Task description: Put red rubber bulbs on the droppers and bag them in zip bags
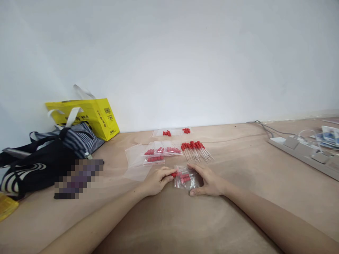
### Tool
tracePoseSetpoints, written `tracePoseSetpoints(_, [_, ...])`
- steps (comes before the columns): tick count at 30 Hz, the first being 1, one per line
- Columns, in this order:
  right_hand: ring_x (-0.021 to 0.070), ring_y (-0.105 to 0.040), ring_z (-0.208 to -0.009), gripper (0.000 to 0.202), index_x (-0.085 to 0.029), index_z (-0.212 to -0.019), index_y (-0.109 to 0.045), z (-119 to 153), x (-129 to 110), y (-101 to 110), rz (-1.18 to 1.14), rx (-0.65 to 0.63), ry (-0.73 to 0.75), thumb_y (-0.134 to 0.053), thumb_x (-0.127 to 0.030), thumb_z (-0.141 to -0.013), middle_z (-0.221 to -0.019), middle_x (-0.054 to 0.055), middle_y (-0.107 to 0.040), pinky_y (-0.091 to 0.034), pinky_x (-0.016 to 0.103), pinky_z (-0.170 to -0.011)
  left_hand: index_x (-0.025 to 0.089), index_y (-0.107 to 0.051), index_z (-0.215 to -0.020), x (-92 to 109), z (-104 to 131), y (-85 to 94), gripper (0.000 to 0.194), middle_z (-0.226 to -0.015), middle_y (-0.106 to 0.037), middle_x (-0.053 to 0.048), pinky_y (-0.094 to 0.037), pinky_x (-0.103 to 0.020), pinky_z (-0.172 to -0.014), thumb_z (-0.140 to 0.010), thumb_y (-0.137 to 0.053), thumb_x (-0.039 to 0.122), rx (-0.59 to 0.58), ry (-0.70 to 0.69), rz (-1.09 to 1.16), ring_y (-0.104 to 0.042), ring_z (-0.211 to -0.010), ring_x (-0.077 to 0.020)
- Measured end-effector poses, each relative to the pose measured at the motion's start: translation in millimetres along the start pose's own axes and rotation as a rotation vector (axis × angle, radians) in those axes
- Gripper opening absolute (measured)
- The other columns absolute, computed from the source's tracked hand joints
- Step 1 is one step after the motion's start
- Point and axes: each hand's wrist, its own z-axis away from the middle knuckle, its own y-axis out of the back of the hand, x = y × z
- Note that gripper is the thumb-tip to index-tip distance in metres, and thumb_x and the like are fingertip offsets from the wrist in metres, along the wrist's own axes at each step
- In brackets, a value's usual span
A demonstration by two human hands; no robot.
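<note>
A clear zip bag (194, 180) lies on the table between my hands, with a few red-ended sticks (185, 178) inside. My left hand (156, 180) is closed in a pinch at the bag's left side, on a red-ended stick (174, 174) at its mouth. My right hand (209, 180) curves around the bag's right side, fingers on the far edge and thumb on the near one. Just beyond lies a row of loose thin sticks (196, 151), red at one end and pale or clear toward the tips. Left of them are filled clear bags (169, 150).
More red-ended pieces (166, 133) lie on clear bags near the wall. At left are a yellow shopping bag (107, 120), a striped bag (82, 139), a black bag (50, 165) and a blurred-out object (82, 178). A power strip (304, 155) with plugs and cables lies at right.
</note>
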Motion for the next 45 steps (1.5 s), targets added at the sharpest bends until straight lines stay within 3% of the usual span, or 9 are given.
tracePoseSetpoints(7, [0.0276, -0.037, -0.115, 0.081, -0.018, -0.123, -0.042, 0.0, -8.3, 7.9, 0.067, 0.01, 0.047, -0.065, -0.058, -0.056, -0.126, 0.012, -0.041, -0.03, 0.044, -0.096, 0.028, -0.06, -0.106, -2.3, -2.2, 5.8, 0.029, -0.086, -0.061, -0.004, -0.04, -0.029, -0.079, -0.081, -0.046, 0.025, -0.001, -0.083, -0.054, -0.052, -0.083, -0.0166])
tracePoseSetpoints(10, [0.0277, -0.037, -0.115, 0.081, -0.02, -0.122, -0.043, 0.1, -8.9, 8.1, 0.049, 0.034, 0.027, -0.067, -0.057, -0.054, -0.125, 0.011, -0.042, -0.03, 0.045, -0.096, 0.029, -0.061, -0.103, -1.3, -0.7, 7.5, 0.026, -0.1, -0.062, -0.003, -0.037, -0.032, -0.086, -0.081, -0.047, 0.025, -0.01, -0.145, -0.038, -0.051, -0.092, -0.0178])
tracePoseSetpoints(14, [0.0278, -0.04, -0.113, 0.088, -0.019, -0.126, -0.036, 0.0, -5.2, 4.7, -0.058, 0.048, -0.03, -0.07, -0.054, -0.052, -0.124, 0.012, -0.042, -0.034, 0.044, -0.093, 0.028, -0.063, -0.1, -1.0, -4.5, 7.9, 0.025, -0.133, -0.038, -0.002, -0.028, -0.039, -0.098, -0.08, -0.048, 0.024, 0.048, -0.14, -0.079, -0.036, -0.118, -0.0217])
tracePoseSetpoints(16, [0.0282, -0.04, -0.113, 0.09, -0.019, -0.127, -0.035, 0.0, -3.9, 3.3, -0.086, 0.052, -0.045, -0.07, -0.053, -0.052, -0.124, 0.012, -0.042, -0.034, 0.044, -0.093, 0.03, -0.062, -0.102, -0.5, -8.7, 7.6, 0.026, -0.136, -0.035, -0.001, -0.023, -0.04, -0.101, -0.081, -0.047, 0.023, -0.004, -0.154, -0.066, -0.032, -0.122, -0.0212])
tracePoseSetpoints(19, [0.0283, -0.04, -0.113, 0.09, -0.019, -0.127, -0.035, 0.4, -4.1, 2.8, -0.103, 0.056, -0.062, -0.071, -0.052, -0.052, -0.124, 0.013, -0.042, -0.034, 0.044, -0.093, 0.03, -0.06, -0.104, 0.1, -13.9, 5.3, 0.027, -0.123, -0.052, -0.001, -0.03, -0.036, -0.099, -0.082, -0.046, 0.022, -0.085, -0.178, 0.019, -0.044, -0.114, -0.0176])
tracePoseSetpoints(23, [0.0281, -0.04, -0.114, 0.092, -0.017, -0.127, -0.035, 0.8, -5.3, 3.5, -0.098, 0.053, -0.054, -0.071, -0.052, -0.05, -0.125, 0.014, -0.042, -0.033, 0.044, -0.095, 0.025, -0.068, -0.088, -2.2, -12.5, 1.6, 0.022, -0.103, -0.065, -0.003, -0.043, -0.03, -0.084, -0.081, -0.047, 0.024, 0.06, -0.128, 0.086, -0.058, -0.094, -0.0162])
tracePoseSetpoints(34, [0.0278, -0.037, -0.116, 0.097, -0.016, -0.128, -0.034, 1.1, -2.5, 1.5, -0.057, 0.06, -0.07, -0.071, -0.056, -0.047, -0.127, 0.014, -0.038, -0.031, 0.043, -0.096, 0.017, -0.064, -0.059, -7.2, -19.0, -9.9, 0.016, -0.073, -0.063, -0.002, -0.044, -0.024, -0.064, -0.072, -0.057, 0.024, 0.286, -0.056, -0.02, -0.058, -0.067, -0.0129])
tracePoseSetpoints(40, [0.0289, -0.039, -0.112, 0.088, -0.02, -0.122, -0.042, 0.2, -8.9, 5.5, 0.079, 0.051, -0.012, -0.068, -0.06, -0.049, -0.121, 0.011, -0.045, -0.027, 0.047, -0.096, 0.016, -0.063, -0.063, -0.7, -20.4, 25.4, 0.011, -0.09, -0.061, -0.004, -0.043, -0.025, -0.073, -0.069, -0.055, 0.019, 0.107, -0.112, -0.086, -0.057, -0.079, -0.0137])
tracePoseSetpoints(45, [0.028, -0.04, -0.111, 0.077, -0.019, -0.12, -0.046, 0.3, -9.4, 4.8, 0.067, 0.023, 0.103, -0.065, -0.058, -0.056, -0.12, 0.012, -0.044, -0.032, 0.043, -0.093, 0.014, -0.061, -0.066, 4.9, -64.7, 35.8, 0.012, -0.072, -0.063, -0.002, -0.044, -0.023, -0.066, -0.071, -0.052, 0.02, 0.169, 0.067, -0.084, -0.057, -0.07, -0.0134])
